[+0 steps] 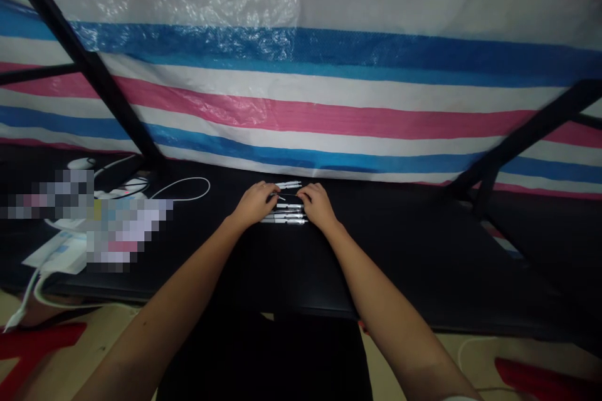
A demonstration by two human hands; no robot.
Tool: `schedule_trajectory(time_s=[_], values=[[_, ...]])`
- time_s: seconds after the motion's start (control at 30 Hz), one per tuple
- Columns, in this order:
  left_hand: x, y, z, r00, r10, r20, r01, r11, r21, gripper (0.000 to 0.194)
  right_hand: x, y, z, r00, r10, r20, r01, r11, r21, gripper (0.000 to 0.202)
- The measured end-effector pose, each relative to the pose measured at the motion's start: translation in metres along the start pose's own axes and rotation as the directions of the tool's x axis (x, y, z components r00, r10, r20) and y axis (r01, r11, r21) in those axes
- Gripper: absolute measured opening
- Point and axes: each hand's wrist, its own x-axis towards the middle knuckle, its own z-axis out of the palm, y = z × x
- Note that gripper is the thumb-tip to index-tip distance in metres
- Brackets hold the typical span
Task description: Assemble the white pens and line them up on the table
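Several slim white-and-clear pens (288, 221) lie side by side on the black table (395, 257), in front of me. One more pen (290, 185) lies just beyond my fingertips. My left hand (256, 203) is closed in a pinch at the left side of the row, with a thin pale pen part (281, 198) poking out at its fingertips. Opposite it, my right hand (317, 203) also pinches, its fingertips on a small thin pen part too fine to make out. Both hands hover over the row and partly hide the pens.
On the left are a white cable (207, 185), a white mouse-like object (81, 163), a white power strip (70, 254) and blurred-out items. Black metal struts (101, 84) rise on both sides. A striped plastic sheet (329, 119) hangs behind the table.
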Motion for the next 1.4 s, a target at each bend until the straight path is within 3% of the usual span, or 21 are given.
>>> schedule_trajectory(time_s=[0.27, 0.57, 0.7, 0.87, 1.03, 1.13, 1.3, 1.4], values=[[0.003, -0.024, 0.003, 0.997, -0.069, -0.016, 0.069, 0.997, 0.022, 0.016, 0.0, 0.023, -0.01, 0.991, 0.12, -0.056, -0.12, 0.993, -0.005, 0.019], [0.012, -0.024, 0.014, 0.993, -0.113, -0.023, 0.113, 0.993, 0.013, 0.022, 0.0, 0.023, -0.002, 0.995, 0.095, 0.025, -0.094, 0.994, -0.049, 0.019], [0.011, -0.035, 0.016, 0.986, -0.132, -0.101, 0.13, 0.991, -0.034, 0.032, 0.001, 0.023, 0.0, 0.992, 0.102, 0.069, -0.097, 0.993, -0.064, 0.017], [0.003, -0.045, 0.001, 0.987, -0.161, -0.022, 0.161, 0.987, -0.027, 0.026, 0.0, 0.027, 0.0, 0.992, 0.11, 0.055, -0.109, 0.993, -0.034, 0.019], [-0.002, -0.036, -0.016, 0.946, -0.322, 0.041, 0.316, 0.943, 0.105, 0.008, 0.001, 0.03, 0.001, 0.99, 0.141, 0.017, -0.141, 0.99, 0.005, 0.031], [-0.002, -0.031, -0.014, 0.938, -0.344, 0.042, 0.335, 0.931, 0.144, 0.012, 0.002, 0.031, 0.001, 0.987, 0.163, 0.006, -0.163, 0.986, 0.035, 0.034], [0.002, -0.032, -0.006, 0.944, -0.33, -0.023, 0.33, 0.942, 0.054, 0.018, 0.002, 0.03, 0.001, 0.985, 0.175, -0.009, -0.174, 0.983, 0.053, 0.037], [0.004, -0.035, -0.005, 0.918, -0.39, -0.067, 0.386, 0.92, -0.068, 0.02, 0.002, 0.029, 0.0, 0.982, 0.189, -0.01, -0.188, 0.979, 0.074, 0.037]])
